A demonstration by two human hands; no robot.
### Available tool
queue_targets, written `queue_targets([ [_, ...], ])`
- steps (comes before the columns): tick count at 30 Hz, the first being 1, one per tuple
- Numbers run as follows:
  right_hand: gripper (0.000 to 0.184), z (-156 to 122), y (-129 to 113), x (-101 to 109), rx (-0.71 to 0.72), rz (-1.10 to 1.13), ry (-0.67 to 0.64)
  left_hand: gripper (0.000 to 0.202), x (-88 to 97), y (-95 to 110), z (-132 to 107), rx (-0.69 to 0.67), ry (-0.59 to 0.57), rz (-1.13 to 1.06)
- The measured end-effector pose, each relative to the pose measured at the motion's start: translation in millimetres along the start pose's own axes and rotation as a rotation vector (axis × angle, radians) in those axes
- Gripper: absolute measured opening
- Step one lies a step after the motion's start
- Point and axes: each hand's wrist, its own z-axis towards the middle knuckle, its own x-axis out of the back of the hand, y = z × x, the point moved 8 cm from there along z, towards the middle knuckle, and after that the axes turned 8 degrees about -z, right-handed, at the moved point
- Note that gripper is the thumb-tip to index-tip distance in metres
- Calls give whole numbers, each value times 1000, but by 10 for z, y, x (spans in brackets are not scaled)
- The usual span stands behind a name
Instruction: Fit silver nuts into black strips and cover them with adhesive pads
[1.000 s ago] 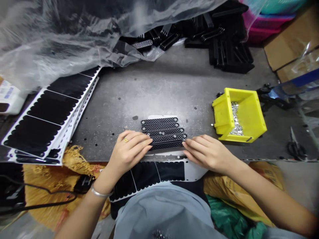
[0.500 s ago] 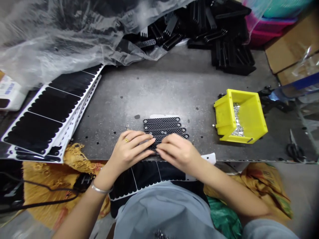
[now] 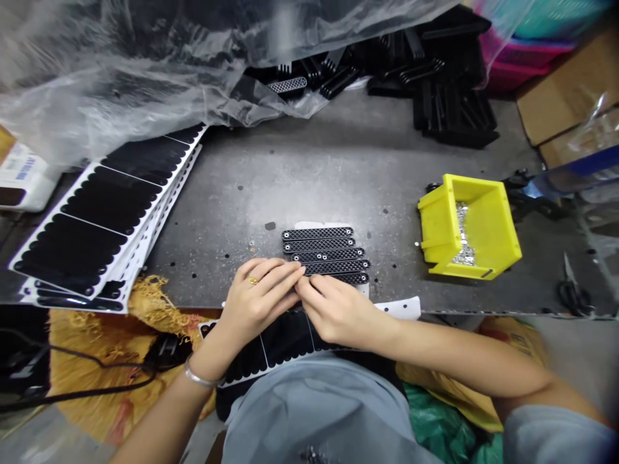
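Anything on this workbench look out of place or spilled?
Yes: a loose silver bit lies on the metal table just outside the yellow bin, and more silver bits sit on the person's grey apron, away from the bin's pile.

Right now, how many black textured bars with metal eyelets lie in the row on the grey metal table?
5 black textured bars, in a row on the grey metal table; the nearest runs under the left hand and right hand, which may hide more.

The right hand [image 3: 338, 311] hides part of the lowest black textured strip [image 3: 355, 278], and the silver bits [image 3: 463, 235] in the yellow plastic bin [image 3: 438, 232] are too small to tell.
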Motion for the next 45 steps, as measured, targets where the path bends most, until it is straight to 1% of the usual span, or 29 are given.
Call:
queue_targets([
  [3, 27, -42, 244, 7, -79, 50, -12, 33, 9, 32, 16, 2, 2, 27],
  [5, 30, -75, 402, -13, -129, 20, -10, 34, 14, 53, 36, -27, -2, 53],
  [7, 31, -86, 469, -51, -120, -15, -3, 38, 21, 75, 53, -59, -1, 82],
  [9, 28, -91, 472, -43, -86, -12, 27, 41, 24, 95, 57, -80, 2, 108],
  [10, 28, -108, 485, 0, -85, 3, 52, 41, 24, 103, 52, -84, 4, 120],
  [12, 27, -220, 602, 201, -145, 24, 145, 40, 27, 101, 33, -76, 11, 138],
  [14, 29, -499, 898, 529, -307, -36, 291, 40, 32, 83, 13, -56, 18, 142],
  [15, 29, -707, 1112, 697, -436, -132, 345, 41, 36, 74, 9, -47, 23, 139],
  [16, 26, -940, 1331, 854, -558, -245, 384, 40, 42, 74, 12, -42, 30, 136],
  [17, 18, -1180, 1545, 986, -668, -333, 411, 39, 47, 85, 22, -43, 39, 133],
  [18, 11, -1385, 1749, 1041, -751, -373, 364, 36, 49, 114, 38, -48, 51, 125],
  [19, 9, -1544, 1897, 1067, -789, -398, 309, 33, 42, 161, 58, -55, 61, 103],
  [20, 12, -1656, 1989, 1050, -807, -395, 231, 30, 19, 226, 79, -60, 61, 60],
  [21, 14, -1721, 1997, 1039, -810, -401, 188, 28, -27, 301, 97, -54, 48, -7],
  [22, 12, -1741, 1917, 1047, -803, -408, 196, 27, -100, 385, 111, -35, 17, -99],
  [23, 9, -1721, 1761, 1061, -793, -405, 244, 27, -196, 473, 116, -4, -26, -200],
  [24, 12, -1666, 1555, 1048, -776, -367, 289, 28, -308, 555, 111, 43, -73, -295],
  [25, 19, -1552, 1325, 925, -713, -198, 247, 32, -425, 630, 98, 96, -117, -372],
  [27, 31, -1316, 818, 522, -584, 254, 15, 40, -608, 729, 61, 199, -150, -446],
  [28, 30, -1253, 614, 399, -563, 362, -33, 40, -663, 749, 47, 244, -140, -458],
  [29, 28, -1218, 474, 329, -559, 448, -21, 37, -694, 751, 37, 283, -119, -465],
  [30, 26, -1211, 394, 285, -567, 507, 6, 30, -708, 744, 35, 313, -98, -479],
  [32, 26, -1243, 355, 279, -572, 552, 91, 16, -703, 717, 50, 352, -68, -518],
  [34, 27, -1294, 368, 295, -556, 532, 124, 15, -688, 713, 84, 356, -78, -541],
  [38, 27, -1360, 301, 296, -508, 389, 133, 22, -709, 781, 113, 343, -209, -499],
  [40, 28, -1386, 198, 266, -479, 332, 145, 23, -725, 826, 84, 341, -265, -489],
  [42, 32, -1419, 73, 253, -440, 321, 171, 23, -731, 869, 38, 329, -289, -484],
  [44, 34, -1470, -28, 291, -405, 376, 203, 20, -708, 897, 2, 304, -252, -451],
  [45, 31, -1509, -36, 316, -421, 447, 205, 18, -677, 907, -3, 277, -196, -414],
])
